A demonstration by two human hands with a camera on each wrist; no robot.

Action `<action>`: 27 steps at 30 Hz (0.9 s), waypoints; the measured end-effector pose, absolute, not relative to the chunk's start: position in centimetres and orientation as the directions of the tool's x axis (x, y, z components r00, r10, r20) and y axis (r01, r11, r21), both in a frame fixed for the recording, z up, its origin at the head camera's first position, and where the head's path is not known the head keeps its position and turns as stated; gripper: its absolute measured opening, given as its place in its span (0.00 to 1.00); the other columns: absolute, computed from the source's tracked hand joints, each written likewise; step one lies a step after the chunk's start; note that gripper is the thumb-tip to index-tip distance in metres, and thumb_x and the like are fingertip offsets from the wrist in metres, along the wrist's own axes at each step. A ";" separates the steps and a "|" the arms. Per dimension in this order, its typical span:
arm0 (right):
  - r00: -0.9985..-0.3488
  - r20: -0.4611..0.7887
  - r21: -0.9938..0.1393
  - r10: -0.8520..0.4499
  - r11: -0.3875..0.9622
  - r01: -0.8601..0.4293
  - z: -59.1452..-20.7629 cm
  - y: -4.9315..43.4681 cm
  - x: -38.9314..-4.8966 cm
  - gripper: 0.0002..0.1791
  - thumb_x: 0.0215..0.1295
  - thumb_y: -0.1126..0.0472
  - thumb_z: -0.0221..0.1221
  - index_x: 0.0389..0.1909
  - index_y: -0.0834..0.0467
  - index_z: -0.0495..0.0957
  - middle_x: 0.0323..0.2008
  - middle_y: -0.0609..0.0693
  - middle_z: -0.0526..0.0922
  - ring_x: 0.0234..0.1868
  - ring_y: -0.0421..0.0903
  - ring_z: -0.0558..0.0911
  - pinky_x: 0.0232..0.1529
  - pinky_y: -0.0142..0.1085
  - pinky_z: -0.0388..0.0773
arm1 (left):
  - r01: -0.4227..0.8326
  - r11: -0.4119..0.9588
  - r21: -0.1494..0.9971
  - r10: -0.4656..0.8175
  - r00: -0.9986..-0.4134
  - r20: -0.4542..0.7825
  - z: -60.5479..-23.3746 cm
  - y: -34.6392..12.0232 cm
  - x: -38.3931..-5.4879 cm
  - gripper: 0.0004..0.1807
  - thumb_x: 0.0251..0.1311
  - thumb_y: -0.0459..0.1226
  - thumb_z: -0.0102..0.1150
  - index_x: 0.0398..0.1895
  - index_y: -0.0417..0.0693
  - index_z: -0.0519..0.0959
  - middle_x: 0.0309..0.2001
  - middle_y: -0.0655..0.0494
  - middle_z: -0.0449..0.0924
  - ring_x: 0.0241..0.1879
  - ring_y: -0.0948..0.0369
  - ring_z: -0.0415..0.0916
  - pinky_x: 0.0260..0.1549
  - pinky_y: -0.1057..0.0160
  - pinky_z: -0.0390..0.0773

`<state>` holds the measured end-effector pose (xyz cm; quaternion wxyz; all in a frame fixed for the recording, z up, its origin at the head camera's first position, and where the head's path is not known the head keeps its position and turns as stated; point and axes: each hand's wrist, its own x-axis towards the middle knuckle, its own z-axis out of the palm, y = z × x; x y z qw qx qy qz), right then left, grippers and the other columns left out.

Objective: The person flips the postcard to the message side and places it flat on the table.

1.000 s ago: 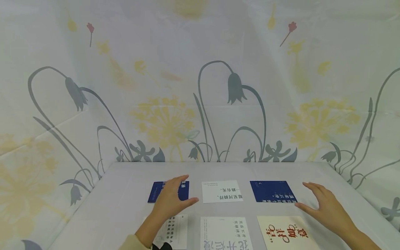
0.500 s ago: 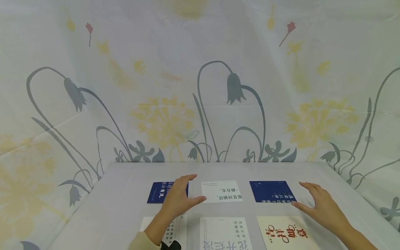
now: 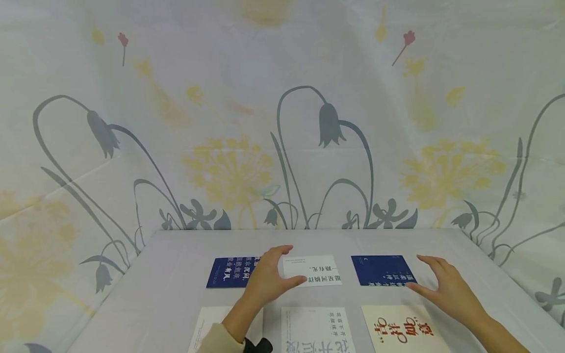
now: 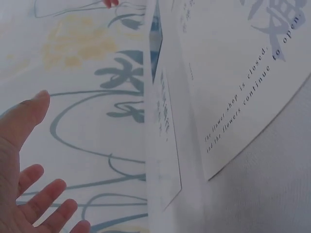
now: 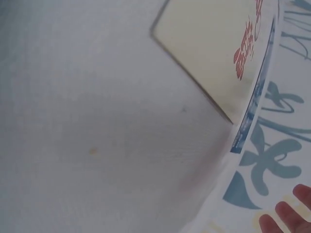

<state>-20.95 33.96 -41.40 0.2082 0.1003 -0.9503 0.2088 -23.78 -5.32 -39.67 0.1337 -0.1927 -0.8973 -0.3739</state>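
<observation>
My left hand [image 3: 268,279] hovers between the back-left navy card [image 3: 229,272] and the white back-middle card [image 3: 315,270], thumb and fingers spread apart with nothing between them. In the left wrist view that hand [image 4: 34,194] shows parted fingers. Over on the right, my right hand [image 3: 450,290] is held beside the navy back-right card [image 3: 381,269], its thumb spread from the fingers and the tip overlapping the card's corner; contact cannot be told. Nearer lie a cream card with red characters [image 3: 403,328], a white card with grey characters [image 3: 314,331], and another white card [image 3: 212,323] partly hidden by the left forearm.
The cards lie in two rows on a white-covered table [image 3: 145,294]. Behind the table hangs a pale curtain [image 3: 212,59] printed with grey and yellow flowers. A dark strap [image 3: 259,345] shows at my left wrist.
My left hand has moved right, from over the navy card towards the white middle card, uncovering more navy. My right hand has shifted slightly left. The cards have not moved.
</observation>
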 end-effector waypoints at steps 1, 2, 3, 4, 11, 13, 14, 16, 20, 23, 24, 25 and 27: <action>-0.891 0.441 -0.356 -0.106 0.891 -0.282 -41.4 34.0 -21.0 0.42 0.48 0.46 0.69 0.57 0.69 0.66 0.52 0.70 0.68 0.51 0.70 0.65 0.45 0.64 0.64 | 0.448 0.644 0.621 0.248 -0.889 0.384 -39.7 -5.1 -23.8 0.41 0.42 0.54 0.71 0.61 0.49 0.69 0.55 0.53 0.73 0.56 0.53 0.68 0.53 0.51 0.69; -0.889 0.445 -0.356 -0.108 0.890 -0.287 -41.4 34.0 -21.0 0.42 0.48 0.47 0.69 0.57 0.69 0.66 0.51 0.70 0.68 0.51 0.70 0.65 0.45 0.64 0.64 | 0.448 0.642 0.622 0.249 -0.889 0.384 -39.7 -4.9 -23.8 0.41 0.42 0.54 0.71 0.61 0.49 0.69 0.55 0.53 0.73 0.56 0.53 0.68 0.53 0.52 0.70; -0.888 0.446 -0.357 -0.110 0.888 -0.289 -41.5 34.0 -21.1 0.42 0.48 0.47 0.69 0.57 0.69 0.66 0.52 0.70 0.68 0.51 0.70 0.65 0.45 0.64 0.64 | 0.450 0.640 0.623 0.251 -0.889 0.384 -39.8 -4.7 -23.8 0.41 0.42 0.53 0.71 0.60 0.49 0.69 0.55 0.53 0.73 0.56 0.53 0.68 0.53 0.52 0.70; -0.889 0.444 -0.358 -0.112 0.887 -0.291 -41.5 34.0 -21.1 0.42 0.48 0.47 0.69 0.57 0.69 0.65 0.52 0.70 0.68 0.51 0.70 0.65 0.45 0.64 0.64 | 0.448 0.640 0.624 0.252 -0.890 0.380 -39.8 -4.5 -23.8 0.41 0.42 0.53 0.71 0.61 0.49 0.69 0.55 0.53 0.72 0.56 0.54 0.68 0.53 0.52 0.70; -0.886 0.452 -0.374 -0.104 0.879 -0.294 -41.6 33.9 -21.3 0.42 0.47 0.49 0.70 0.57 0.68 0.66 0.52 0.69 0.68 0.51 0.69 0.65 0.45 0.63 0.64 | 0.442 0.634 0.635 0.264 -0.895 0.359 -39.9 -2.9 -23.8 0.40 0.43 0.54 0.70 0.61 0.52 0.69 0.56 0.56 0.72 0.56 0.55 0.68 0.53 0.53 0.70; -0.888 0.448 -0.383 -0.105 0.875 -0.297 -41.6 33.8 -21.4 0.42 0.47 0.49 0.70 0.58 0.68 0.66 0.52 0.69 0.68 0.51 0.69 0.65 0.46 0.63 0.64 | 0.444 0.627 0.640 0.267 -0.894 0.358 -39.9 -2.5 -23.8 0.40 0.43 0.54 0.70 0.61 0.52 0.69 0.55 0.55 0.72 0.56 0.55 0.68 0.53 0.53 0.70; -0.890 0.445 -0.384 -0.105 0.875 -0.295 -41.6 33.8 -21.5 0.42 0.47 0.49 0.70 0.58 0.68 0.66 0.52 0.69 0.68 0.51 0.69 0.65 0.46 0.63 0.64 | 0.441 0.617 0.652 0.262 -0.896 0.358 -39.8 -2.3 -23.8 0.40 0.43 0.53 0.71 0.61 0.52 0.69 0.55 0.55 0.72 0.56 0.54 0.68 0.53 0.53 0.70; -0.893 0.437 -0.387 -0.105 0.874 -0.292 -41.6 33.7 -21.6 0.42 0.48 0.48 0.70 0.58 0.68 0.66 0.53 0.69 0.67 0.52 0.70 0.65 0.46 0.63 0.64 | 0.434 0.598 0.673 0.251 -0.900 0.357 -39.7 -1.9 -23.8 0.40 0.43 0.53 0.71 0.61 0.52 0.69 0.55 0.55 0.73 0.55 0.54 0.68 0.52 0.53 0.70; -0.904 0.415 -0.396 -0.104 0.874 -0.282 -41.6 33.8 -21.8 0.43 0.48 0.47 0.69 0.59 0.68 0.65 0.53 0.69 0.67 0.52 0.70 0.64 0.46 0.64 0.63 | 0.419 0.559 0.716 0.223 -0.907 0.357 -39.5 -1.1 -23.7 0.39 0.43 0.52 0.72 0.61 0.52 0.70 0.55 0.54 0.73 0.55 0.54 0.69 0.53 0.53 0.70; -0.906 0.411 -0.405 -0.101 0.870 -0.281 -41.7 33.9 -21.9 0.42 0.49 0.48 0.69 0.58 0.69 0.65 0.53 0.70 0.67 0.52 0.70 0.64 0.47 0.64 0.63 | 0.417 0.550 0.724 0.222 -0.908 0.354 -39.5 -0.6 -23.7 0.39 0.43 0.51 0.72 0.60 0.52 0.70 0.54 0.55 0.73 0.54 0.55 0.69 0.52 0.53 0.71; -0.905 0.414 -0.408 -0.100 0.868 -0.282 -41.7 33.9 -22.0 0.42 0.49 0.48 0.69 0.58 0.69 0.65 0.53 0.70 0.67 0.52 0.71 0.64 0.47 0.64 0.62 | 0.418 0.548 0.724 0.222 -0.908 0.356 -39.6 -0.4 -23.7 0.39 0.43 0.51 0.72 0.60 0.51 0.70 0.54 0.55 0.73 0.54 0.55 0.70 0.51 0.53 0.72; -0.903 0.419 -0.409 -0.099 0.867 -0.285 -41.7 33.8 -22.0 0.42 0.48 0.49 0.69 0.58 0.69 0.65 0.53 0.70 0.67 0.52 0.71 0.64 0.47 0.64 0.62 | 0.418 0.546 0.726 0.221 -0.908 0.356 -39.6 -0.3 -23.7 0.38 0.43 0.51 0.72 0.60 0.51 0.70 0.53 0.55 0.73 0.53 0.55 0.70 0.50 0.53 0.72; -0.895 0.436 -0.410 -0.097 0.863 -0.294 -41.7 33.8 -22.1 0.42 0.48 0.49 0.70 0.57 0.70 0.65 0.52 0.70 0.67 0.52 0.71 0.64 0.48 0.64 0.62 | 0.414 0.540 0.733 0.214 -0.910 0.356 -39.7 0.0 -23.7 0.38 0.42 0.51 0.72 0.59 0.51 0.71 0.53 0.54 0.74 0.52 0.54 0.71 0.49 0.53 0.73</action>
